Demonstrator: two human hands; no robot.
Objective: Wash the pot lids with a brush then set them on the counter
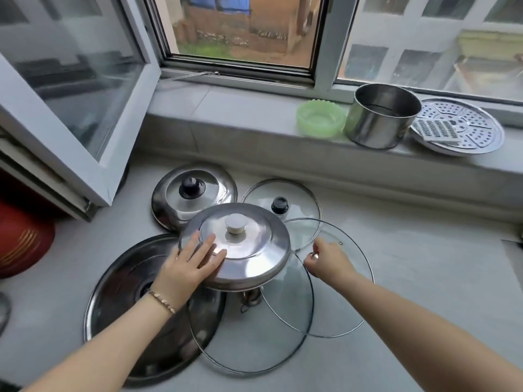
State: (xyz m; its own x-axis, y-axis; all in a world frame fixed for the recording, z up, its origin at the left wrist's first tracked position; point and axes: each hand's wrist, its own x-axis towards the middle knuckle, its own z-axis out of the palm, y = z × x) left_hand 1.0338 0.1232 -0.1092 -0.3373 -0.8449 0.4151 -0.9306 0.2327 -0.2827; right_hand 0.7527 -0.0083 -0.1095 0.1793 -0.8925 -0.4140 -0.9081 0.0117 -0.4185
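Several pot lids lie overlapping on the grey counter [424, 278]. A steel lid with a white knob [249, 250] sits on top of the pile, and my left hand [192, 267] rests flat on its left side with straight fingers. My right hand [328, 260] has curled fingers and pinches the rim of a knobless glass lid [351, 292] on the right. Another glass lid [254, 335] lies in front, partly over a large upturned steel lid [127, 306]. Behind are a steel lid with a black knob [195, 193] and a glass lid with a black knob [283, 199]. No brush is in view.
On the window sill [226, 108] stand a green glass bowl [321, 118], a steel pot [382, 114] and a perforated steamer plate [464, 128]. An open window sash [70, 103] juts over the counter's left. A red round vessel [19, 239] sits at far left.
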